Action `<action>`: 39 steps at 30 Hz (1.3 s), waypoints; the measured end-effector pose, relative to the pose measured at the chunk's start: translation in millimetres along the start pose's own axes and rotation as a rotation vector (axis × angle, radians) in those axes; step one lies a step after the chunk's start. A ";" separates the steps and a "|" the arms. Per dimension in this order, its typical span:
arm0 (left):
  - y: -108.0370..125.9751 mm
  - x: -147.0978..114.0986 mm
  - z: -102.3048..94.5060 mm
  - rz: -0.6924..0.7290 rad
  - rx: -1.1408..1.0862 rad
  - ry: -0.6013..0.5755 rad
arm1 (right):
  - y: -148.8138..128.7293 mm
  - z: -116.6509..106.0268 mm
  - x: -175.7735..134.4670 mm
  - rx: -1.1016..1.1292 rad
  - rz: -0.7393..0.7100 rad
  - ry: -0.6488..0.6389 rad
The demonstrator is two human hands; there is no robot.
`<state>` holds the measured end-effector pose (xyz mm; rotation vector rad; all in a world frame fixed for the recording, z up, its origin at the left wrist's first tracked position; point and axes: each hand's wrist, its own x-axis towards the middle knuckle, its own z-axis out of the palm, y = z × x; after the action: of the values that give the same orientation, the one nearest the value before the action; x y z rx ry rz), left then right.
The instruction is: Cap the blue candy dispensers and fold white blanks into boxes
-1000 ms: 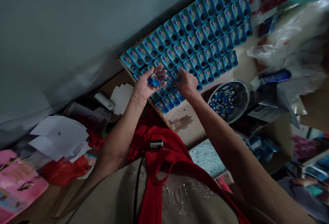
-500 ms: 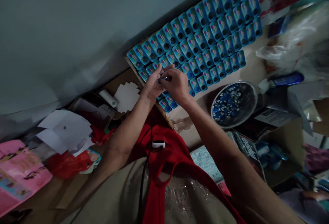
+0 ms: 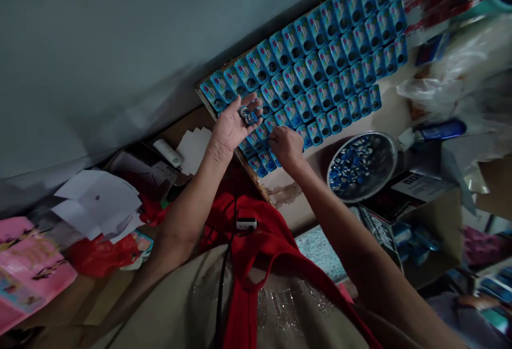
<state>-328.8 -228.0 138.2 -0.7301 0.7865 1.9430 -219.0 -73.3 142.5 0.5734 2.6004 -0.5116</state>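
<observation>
Over the worktop [image 3: 287, 181], my open left hand [image 3: 232, 130] is cradling discs [image 3: 251, 117], likely handy for my curled right hand [image 3: 287, 149], its hold hidden.

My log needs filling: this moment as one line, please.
left hand: palm up, small round pieces on it | right hand: curled over blue packs, contact unclear | bowl: more such pieces

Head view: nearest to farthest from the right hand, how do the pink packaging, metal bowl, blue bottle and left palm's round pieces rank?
1. Round pieces, in left palm
2. Metal bowl, right
3. Blue bottle, farther right
4. Pink packaging, far left
</observation>
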 end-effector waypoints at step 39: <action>-1.5 -20.3 -32.4 0.081 0.065 -0.011 | -24.2 8.5 5.4 -0.098 0.005 -0.084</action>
<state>-313.0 -262.4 132.6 -0.6568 0.8806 1.9823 -231.9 -95.9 139.0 0.5149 2.5274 -0.3958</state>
